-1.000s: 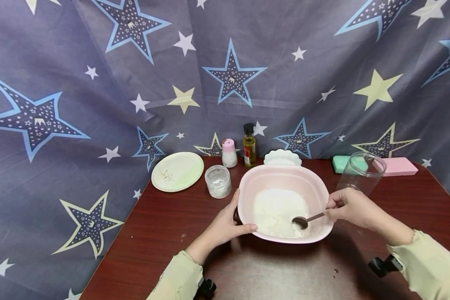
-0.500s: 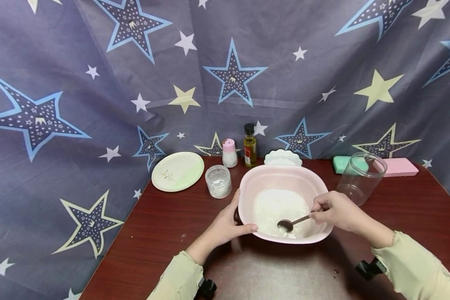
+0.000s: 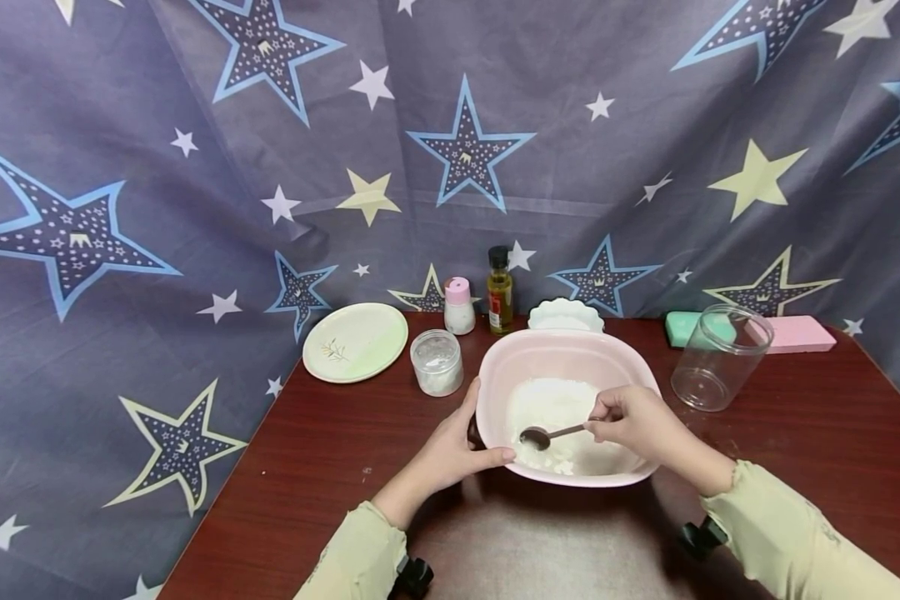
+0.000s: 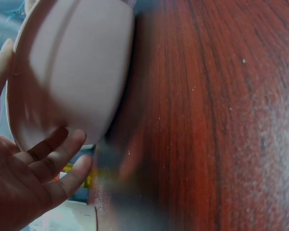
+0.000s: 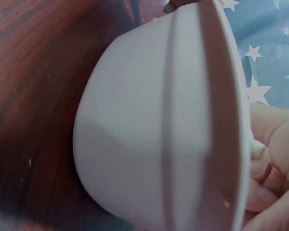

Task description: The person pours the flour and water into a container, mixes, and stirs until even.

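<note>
A pink basin [image 3: 570,357] stands on the table with white powder, like flour, [image 3: 551,400] spread over its bottom. My left hand [image 3: 442,450] holds the basin's left side, thumb over the front rim and fingers along the outer wall, as the left wrist view shows. Over the basin, my right hand [image 3: 633,425] pinches the handle of a dark brown spoon [image 3: 536,438]. The spoon's bowl is at the powder near the left front, by some small white lumps. In the right wrist view the basin's outer wall [image 5: 130,120] hides the spoon.
Left of the basin are an oval plate [image 3: 356,342] and a small clear jar [image 3: 437,364]. Behind stand a pink-capped shaker [image 3: 459,308], an oil bottle [image 3: 499,292] and a white scalloped dish [image 3: 566,315]. At right, a clear container [image 3: 716,362] stands before green [image 3: 682,328] and pink blocks [image 3: 802,333].
My right hand has moved left over the basin, carrying the spoon from the right part of the powder to the left. The left hand and the basin have stayed in place.
</note>
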`<state>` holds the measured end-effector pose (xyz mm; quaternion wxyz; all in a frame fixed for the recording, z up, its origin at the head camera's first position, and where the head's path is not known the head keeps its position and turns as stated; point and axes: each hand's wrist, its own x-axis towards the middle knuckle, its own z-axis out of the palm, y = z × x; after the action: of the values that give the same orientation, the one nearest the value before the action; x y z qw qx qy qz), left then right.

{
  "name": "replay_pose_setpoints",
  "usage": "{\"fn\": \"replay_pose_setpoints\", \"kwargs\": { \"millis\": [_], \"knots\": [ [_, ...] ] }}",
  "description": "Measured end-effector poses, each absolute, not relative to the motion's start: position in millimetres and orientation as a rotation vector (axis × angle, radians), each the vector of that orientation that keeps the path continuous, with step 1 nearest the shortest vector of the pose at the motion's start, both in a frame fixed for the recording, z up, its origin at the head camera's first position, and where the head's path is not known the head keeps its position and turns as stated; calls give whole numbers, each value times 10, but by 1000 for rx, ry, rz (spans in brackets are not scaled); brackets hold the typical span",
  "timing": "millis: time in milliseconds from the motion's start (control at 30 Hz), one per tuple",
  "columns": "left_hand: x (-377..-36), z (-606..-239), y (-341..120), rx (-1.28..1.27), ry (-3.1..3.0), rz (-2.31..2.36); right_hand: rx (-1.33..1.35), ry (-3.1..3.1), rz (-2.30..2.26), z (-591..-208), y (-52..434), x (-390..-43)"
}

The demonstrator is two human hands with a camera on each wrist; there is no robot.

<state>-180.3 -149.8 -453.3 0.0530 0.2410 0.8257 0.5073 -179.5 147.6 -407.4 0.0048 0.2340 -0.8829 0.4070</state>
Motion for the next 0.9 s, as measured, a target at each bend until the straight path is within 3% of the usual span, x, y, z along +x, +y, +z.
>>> {"fn": "replay_pose_setpoints", "kwargs": {
  "millis": [900],
  "knots": [
    [-1817,-4532,-1495,763,2505,1553,385,-2770,858,-4025,1497,-2013]
  ]
}}
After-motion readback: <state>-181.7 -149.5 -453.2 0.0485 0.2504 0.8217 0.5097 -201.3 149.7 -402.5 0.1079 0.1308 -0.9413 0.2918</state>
